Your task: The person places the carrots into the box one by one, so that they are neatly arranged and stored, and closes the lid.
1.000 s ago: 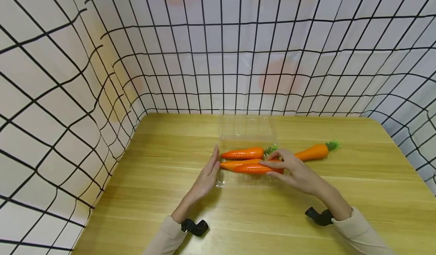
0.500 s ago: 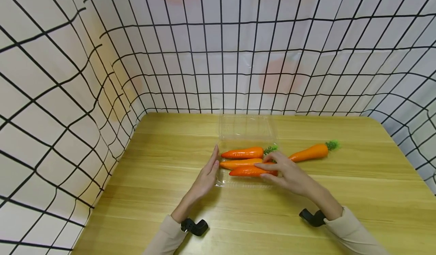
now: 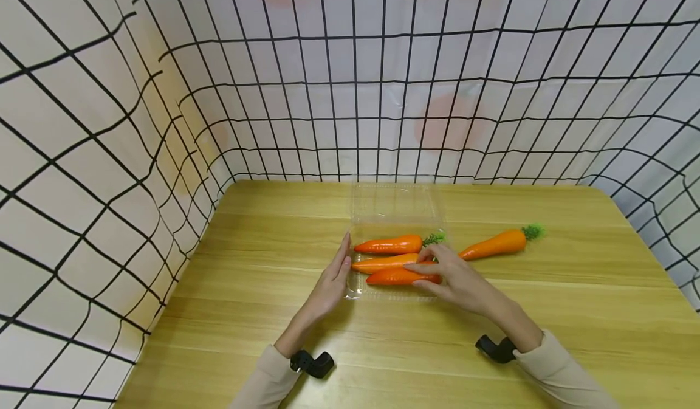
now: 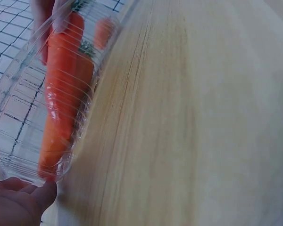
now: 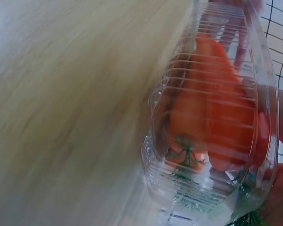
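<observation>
A clear plastic clamshell box (image 3: 356,286) lies with its lid (image 3: 396,202) folded back. My right hand (image 3: 458,280) pinches the thick end of a shiny orange carrot (image 3: 391,276) low in the box's front part. Its pointed end faces left; its leafy top shows in the left wrist view. Beside it lies a second carrot (image 3: 377,265), partly behind my fingers, and farther back a third carrot (image 3: 389,244) with a green top. Against the box's left end rests my left hand (image 3: 330,282), fingers extended; in the left wrist view its thumb (image 4: 46,194) is at the box's corner.
Another carrot (image 3: 494,245) with green leaves lies on the wooden table (image 3: 574,287) right of the box. Black grid mesh (image 3: 385,120) over white sheeting encloses the table at the back and sides.
My right hand has moved left and slightly down with the carrot, which slid off the middle carrot toward the box's front. My left hand has stayed at the box's left end.
</observation>
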Demonstrator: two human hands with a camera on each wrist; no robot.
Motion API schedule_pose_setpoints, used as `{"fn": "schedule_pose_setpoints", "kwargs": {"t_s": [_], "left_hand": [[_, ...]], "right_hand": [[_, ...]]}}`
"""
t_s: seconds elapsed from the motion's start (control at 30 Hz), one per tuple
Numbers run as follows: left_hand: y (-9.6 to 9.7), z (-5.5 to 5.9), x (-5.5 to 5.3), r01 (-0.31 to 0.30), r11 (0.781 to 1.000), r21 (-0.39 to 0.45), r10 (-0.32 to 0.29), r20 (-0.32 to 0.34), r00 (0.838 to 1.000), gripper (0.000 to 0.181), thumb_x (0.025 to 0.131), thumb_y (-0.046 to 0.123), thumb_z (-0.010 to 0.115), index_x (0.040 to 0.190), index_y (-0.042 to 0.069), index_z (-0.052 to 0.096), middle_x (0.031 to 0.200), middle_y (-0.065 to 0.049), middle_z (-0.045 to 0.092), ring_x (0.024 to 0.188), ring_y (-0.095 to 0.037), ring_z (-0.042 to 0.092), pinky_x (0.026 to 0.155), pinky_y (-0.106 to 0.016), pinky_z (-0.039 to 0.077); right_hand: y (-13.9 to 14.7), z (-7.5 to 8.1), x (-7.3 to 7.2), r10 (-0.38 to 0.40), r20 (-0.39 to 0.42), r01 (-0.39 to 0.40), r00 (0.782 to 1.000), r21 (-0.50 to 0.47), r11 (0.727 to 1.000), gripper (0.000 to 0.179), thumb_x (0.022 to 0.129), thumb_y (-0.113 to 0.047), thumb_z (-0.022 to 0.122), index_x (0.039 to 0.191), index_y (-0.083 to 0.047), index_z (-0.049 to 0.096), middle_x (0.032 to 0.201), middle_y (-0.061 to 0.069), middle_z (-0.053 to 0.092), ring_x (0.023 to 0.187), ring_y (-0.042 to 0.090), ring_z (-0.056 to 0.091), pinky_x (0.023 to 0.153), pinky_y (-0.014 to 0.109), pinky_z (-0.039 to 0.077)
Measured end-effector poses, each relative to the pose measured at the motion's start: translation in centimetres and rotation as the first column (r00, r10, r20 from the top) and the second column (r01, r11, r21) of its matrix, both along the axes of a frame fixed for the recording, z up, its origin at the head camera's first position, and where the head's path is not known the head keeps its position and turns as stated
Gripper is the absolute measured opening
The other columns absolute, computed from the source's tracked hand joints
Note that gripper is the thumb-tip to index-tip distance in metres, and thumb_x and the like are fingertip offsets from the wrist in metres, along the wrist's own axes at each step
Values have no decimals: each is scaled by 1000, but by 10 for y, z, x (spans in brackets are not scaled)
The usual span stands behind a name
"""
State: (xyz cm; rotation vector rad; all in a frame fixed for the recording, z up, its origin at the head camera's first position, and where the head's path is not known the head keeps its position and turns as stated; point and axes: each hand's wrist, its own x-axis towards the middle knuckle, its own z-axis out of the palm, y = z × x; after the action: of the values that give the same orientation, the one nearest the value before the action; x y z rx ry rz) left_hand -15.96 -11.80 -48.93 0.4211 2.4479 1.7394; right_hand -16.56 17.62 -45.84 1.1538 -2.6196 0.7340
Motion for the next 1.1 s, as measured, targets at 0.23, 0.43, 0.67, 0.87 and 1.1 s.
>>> {"fn": "schedule_pose_setpoints", "kwargs": {"t_s": [0.23, 0.43, 0.67, 0.87, 1.1], "left_hand": [[1, -1, -1, 6, 1000, 8, -6, -6, 1000, 56, 115, 16, 28, 168, 14, 7, 175, -10, 11, 161, -30, 16, 131, -52, 14], [1, -1, -2, 8, 1000, 3, -8, -4, 1000, 57, 115, 17, 27, 168, 14, 5, 175, -10, 9, 161, -30, 15, 131, -51, 14], [2, 0, -2, 17, 1000, 6, -17, -6, 1000, 58, 115, 15, 28, 168, 13, 4, 175, -11, 8, 161, -30, 15, 131, -51, 15], [2, -1, -2, 8, 1000, 3, -8, -2, 1000, 57, 115, 17, 27, 168, 16, 5, 175, -9, 10, 161, -29, 16, 131, -50, 15], [1, -3, -2, 11, 1000, 13, -11, -1, 1000, 57, 115, 17, 27, 168, 15, 5, 175, -10, 10, 161, -30, 17, 131, -51, 15]], "right_hand": [[-7, 1, 0, 4, -8, -4, 1000, 3, 1000, 33, 91, -18, 80, 124, -15, 78, 110, 3, 59, 101, 13, 50, 80, 29, 45], [-13, 1, 0, -9, 12, 9, 1000, 22, 1000, 34, 91, -22, 80, 124, -15, 78, 109, 1, 58, 99, 11, 47, 78, 27, 44], [-19, 3, -1, 2, 84, -2, 997, 1, 1000, 33, 90, -24, 81, 121, -14, 79, 107, -1, 62, 96, 10, 49, 77, 26, 44], [-23, 1, 1, -10, 138, 12, 990, -14, 1000, 33, 89, -21, 82, 120, -12, 79, 108, -1, 63, 99, 13, 51, 81, 29, 46], [-27, -2, 2, -15, 136, 20, 991, -32, 999, 33, 89, -22, 81, 120, -12, 79, 111, 1, 64, 101, 13, 53, 84, 32, 47]]}}
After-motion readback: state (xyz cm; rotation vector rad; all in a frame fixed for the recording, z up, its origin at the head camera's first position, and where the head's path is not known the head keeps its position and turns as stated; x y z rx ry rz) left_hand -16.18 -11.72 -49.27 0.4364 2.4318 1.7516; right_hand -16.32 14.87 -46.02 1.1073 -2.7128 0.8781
